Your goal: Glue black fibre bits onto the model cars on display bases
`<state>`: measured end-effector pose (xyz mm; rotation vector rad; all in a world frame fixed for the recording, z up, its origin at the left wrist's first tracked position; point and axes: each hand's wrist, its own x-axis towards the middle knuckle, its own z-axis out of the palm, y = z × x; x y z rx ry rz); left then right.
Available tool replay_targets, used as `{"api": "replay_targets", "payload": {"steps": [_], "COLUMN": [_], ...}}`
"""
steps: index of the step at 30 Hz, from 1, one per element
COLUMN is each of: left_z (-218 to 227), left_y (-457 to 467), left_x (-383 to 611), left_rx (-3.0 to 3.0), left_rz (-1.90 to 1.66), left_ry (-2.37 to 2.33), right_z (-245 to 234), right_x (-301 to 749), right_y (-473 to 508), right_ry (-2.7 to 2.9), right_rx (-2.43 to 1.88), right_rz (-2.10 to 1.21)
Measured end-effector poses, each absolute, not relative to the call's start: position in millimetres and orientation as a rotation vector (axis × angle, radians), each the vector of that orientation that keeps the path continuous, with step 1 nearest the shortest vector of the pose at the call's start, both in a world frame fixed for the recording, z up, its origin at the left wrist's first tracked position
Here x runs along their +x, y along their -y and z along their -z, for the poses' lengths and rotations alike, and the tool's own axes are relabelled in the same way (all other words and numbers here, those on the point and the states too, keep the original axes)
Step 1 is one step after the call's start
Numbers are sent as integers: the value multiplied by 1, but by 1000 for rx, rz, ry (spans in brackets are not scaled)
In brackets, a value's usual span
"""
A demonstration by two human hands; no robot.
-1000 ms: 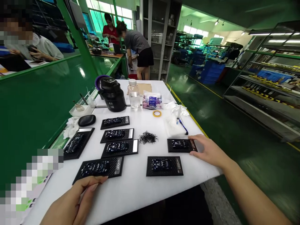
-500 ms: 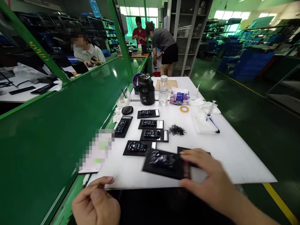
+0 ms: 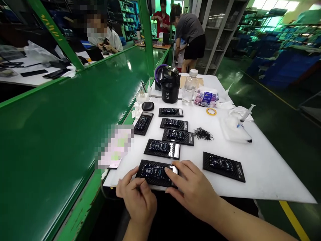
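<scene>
At the table's front edge lies a dark model car (image 3: pixel 152 172) on a black carbon-patterned base plate (image 3: pixel 164 182). My right hand (image 3: pixel 197 187) grips the plate's right end, thumb at the near side and fingers over the top. My left hand (image 3: pixel 139 197) is at the plate's left front corner, one finger against its edge. Its thumb and a bent finger are pinched together; whatever may be between them is too small to make out. Just beyond, another model car (image 3: pixel 159 146) sits on its plate, and one more model car (image 3: pixel 221 164) lies to the right.
Several mounted cars stand farther back. Beside them is a pile of small black strips (image 3: pixel 203 134). A syringe (image 3: pixel 245 115) leans on a white pad (image 3: pixel 233 130). Yellow tape (image 3: pixel 211 111), a clear bottle (image 3: pixel 190 86) and a black jug (image 3: pixel 170 85) stand behind. A green partition (image 3: pixel 75 110) borders the left.
My right hand has brought the mounted car left and down onto the table's front edge. My left hand has moved right and up to its plate. The view has shifted.
</scene>
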<state>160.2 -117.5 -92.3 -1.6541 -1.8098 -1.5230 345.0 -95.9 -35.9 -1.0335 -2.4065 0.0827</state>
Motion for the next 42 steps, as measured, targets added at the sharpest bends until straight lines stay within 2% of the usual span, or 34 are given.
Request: {"api": "replay_targets", "payload": {"steps": [13, 18, 23, 30, 37, 42], "left_z": [87, 75, 49, 36, 36, 31], "left_y": [109, 117, 124, 115, 113, 113], "left_x": [175, 166, 153, 153, 154, 155], "left_rx": [-1486, -1688, -2081, -2198, -2230, -2207], "left_rz": [1470, 1465, 1246, 1103, 1062, 1122], "left_ry": [1934, 1955, 1648, 1517, 1528, 1778], "right_z": [38, 29, 24, 28, 25, 24], "right_x": [339, 346, 355, 351, 354, 354], "right_y": [100, 94, 86, 92, 91, 89], "right_ry": [2544, 2471, 2397, 2451, 2437, 2441], "right_rx": [-1055, -1054, -1003, -984, -949, -951], "right_rz": [-54, -299, -550, -373, -414, -410]}}
